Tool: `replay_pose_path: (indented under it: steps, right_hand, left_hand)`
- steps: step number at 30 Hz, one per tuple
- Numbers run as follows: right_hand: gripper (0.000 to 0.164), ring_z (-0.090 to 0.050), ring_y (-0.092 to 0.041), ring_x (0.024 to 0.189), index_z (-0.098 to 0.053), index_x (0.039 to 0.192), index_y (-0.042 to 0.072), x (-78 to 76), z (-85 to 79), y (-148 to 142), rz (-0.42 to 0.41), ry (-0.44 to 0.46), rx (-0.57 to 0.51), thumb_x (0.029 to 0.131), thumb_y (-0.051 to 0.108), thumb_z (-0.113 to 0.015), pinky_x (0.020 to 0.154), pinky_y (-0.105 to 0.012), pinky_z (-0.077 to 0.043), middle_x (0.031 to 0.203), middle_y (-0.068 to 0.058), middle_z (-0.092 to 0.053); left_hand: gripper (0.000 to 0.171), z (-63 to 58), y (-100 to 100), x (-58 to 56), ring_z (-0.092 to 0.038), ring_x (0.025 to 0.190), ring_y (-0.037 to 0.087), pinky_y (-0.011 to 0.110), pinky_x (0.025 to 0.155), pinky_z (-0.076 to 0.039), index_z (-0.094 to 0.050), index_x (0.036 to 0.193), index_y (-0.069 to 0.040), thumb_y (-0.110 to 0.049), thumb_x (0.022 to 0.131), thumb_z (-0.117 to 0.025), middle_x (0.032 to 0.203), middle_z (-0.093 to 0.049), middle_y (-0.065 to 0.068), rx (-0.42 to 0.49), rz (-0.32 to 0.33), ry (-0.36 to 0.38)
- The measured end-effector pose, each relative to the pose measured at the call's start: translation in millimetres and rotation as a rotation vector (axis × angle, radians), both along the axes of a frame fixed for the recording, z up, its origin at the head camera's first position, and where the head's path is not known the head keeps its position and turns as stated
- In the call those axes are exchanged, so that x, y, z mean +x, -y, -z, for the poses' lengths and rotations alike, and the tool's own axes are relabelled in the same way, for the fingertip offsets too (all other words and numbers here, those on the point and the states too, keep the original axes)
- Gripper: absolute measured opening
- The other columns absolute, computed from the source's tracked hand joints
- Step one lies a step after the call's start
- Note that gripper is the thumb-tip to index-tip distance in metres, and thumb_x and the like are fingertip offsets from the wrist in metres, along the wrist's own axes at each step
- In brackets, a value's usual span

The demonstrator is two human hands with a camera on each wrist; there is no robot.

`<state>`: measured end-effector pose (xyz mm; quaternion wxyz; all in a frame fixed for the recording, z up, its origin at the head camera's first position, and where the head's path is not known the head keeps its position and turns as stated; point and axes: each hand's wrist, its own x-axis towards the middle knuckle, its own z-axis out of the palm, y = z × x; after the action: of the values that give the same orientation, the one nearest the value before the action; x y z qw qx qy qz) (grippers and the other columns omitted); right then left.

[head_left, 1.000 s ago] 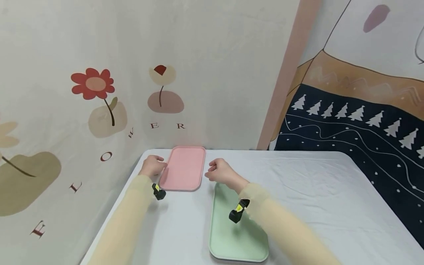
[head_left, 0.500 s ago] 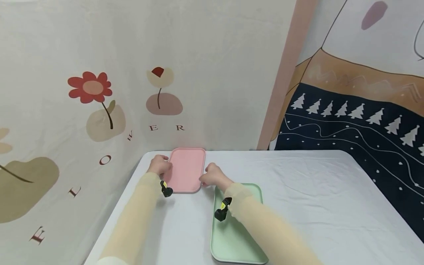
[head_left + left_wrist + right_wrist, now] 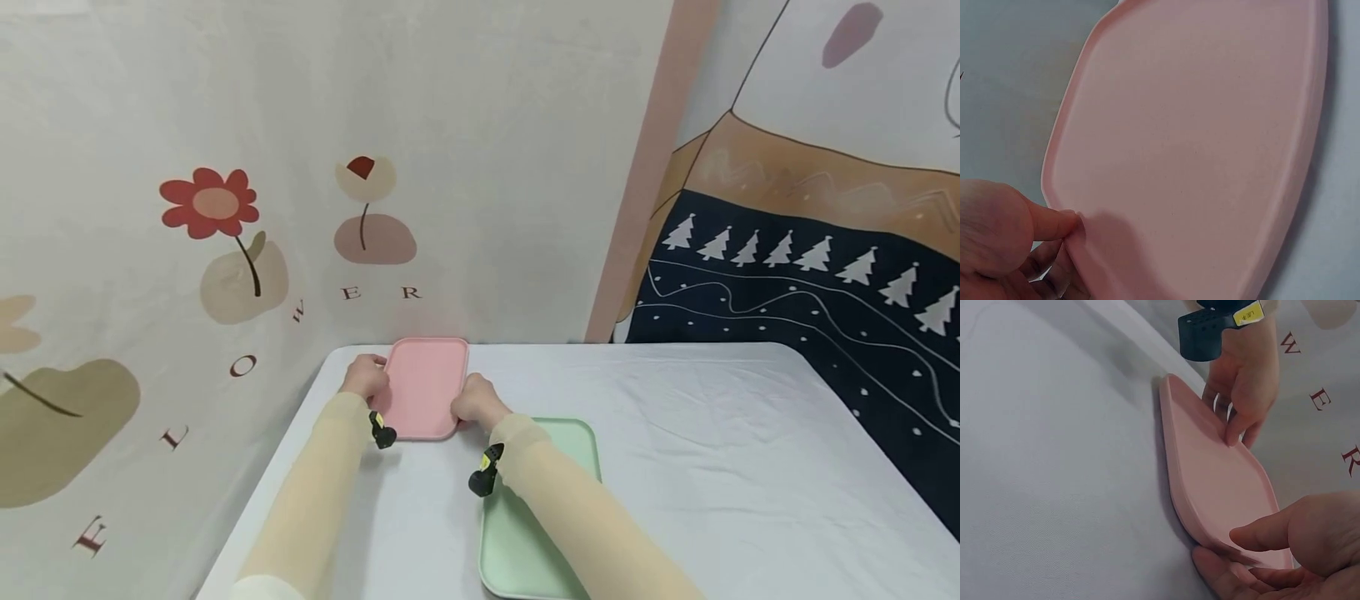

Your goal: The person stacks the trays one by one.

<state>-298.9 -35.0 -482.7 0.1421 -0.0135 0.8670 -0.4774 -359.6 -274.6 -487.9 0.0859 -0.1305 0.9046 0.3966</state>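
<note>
A pink rectangular tray (image 3: 423, 387) with a low raised rim lies at the far left of the white table. My left hand (image 3: 366, 377) grips its left side; in the left wrist view the thumb (image 3: 1057, 224) lies over the rim and the other fingers go beneath. At the opposite long side, my right hand (image 3: 480, 402) pinches the rim, thumb (image 3: 1263, 532) above and fingers below, as the right wrist view shows. Nearer to me, a larger pale green tray (image 3: 525, 542) sits partly under my right forearm.
White cloth covers the table (image 3: 712, 458). Behind it hangs a pale curtain (image 3: 510, 167) printed with flowers and letters, close to the pink tray's far end. A dark cloth with tree shapes (image 3: 787, 292) hangs at the right.
My right hand has moved left from above the green tray's far end to the pink tray's right rim and taken hold. My left hand has shifted slightly right onto the left rim.
</note>
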Motion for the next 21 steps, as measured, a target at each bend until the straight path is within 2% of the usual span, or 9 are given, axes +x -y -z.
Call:
replay_pose_path:
  steps: [5,11,15,21]
  right_hand:
    - [0.017,-0.067,-0.019,0.057,-0.062,0.084,0.0,-1.2,3.8,2,0.008,-0.003,0.005,0.079,-0.016,-0.063,0.051,-0.028,-0.059,0.073,-0.012,-0.066]
    - [0.017,-0.068,-0.02,0.058,-0.062,0.085,0.0,-0.5,3.4,2,-0.005,0.004,-0.014,0.081,-0.016,-0.062,0.052,-0.028,-0.06,0.074,-0.012,-0.066]
    - [0.016,-0.069,-0.02,0.058,-0.063,0.083,0.0,-1.1,-0.5,0,-0.023,0.004,-0.003,0.081,-0.017,-0.063,0.053,-0.029,-0.06,0.072,-0.013,-0.067]
    - [0.017,-0.071,-0.025,0.063,-0.066,0.076,0.0,-2.3,-10.7,-7,-0.04,-0.005,0.021,0.08,-0.016,-0.063,0.062,-0.035,-0.062,0.072,-0.015,-0.071]
  left_hand:
    - [0.053,1.8,-1,2.0,-0.059,0.097,0.032,0.031,0.063,-0.052,-0.053,0.148,0.005,0.004,0.094,-0.052,0.13,-0.061,0.027,-0.016,0.006,-0.02]
    - [0.051,0.6,1,3.7,-0.061,0.092,0.03,0.03,0.059,-0.052,-0.052,0.149,0.004,0.002,0.097,-0.051,0.129,-0.061,0.027,-0.022,-0.003,-0.014]
    - [0.053,-2.6,1,4.2,-0.062,0.09,0.03,0.031,0.061,-0.054,-0.052,0.148,0.006,0.003,0.095,-0.049,0.126,-0.062,0.027,-0.031,0.02,-0.03]
    - [0.054,-15.5,-1,6.1,-0.059,0.102,0.031,0.034,0.079,-0.055,-0.052,0.148,0.005,0.005,0.093,-0.052,0.128,-0.06,0.026,-0.004,0.038,-0.048]
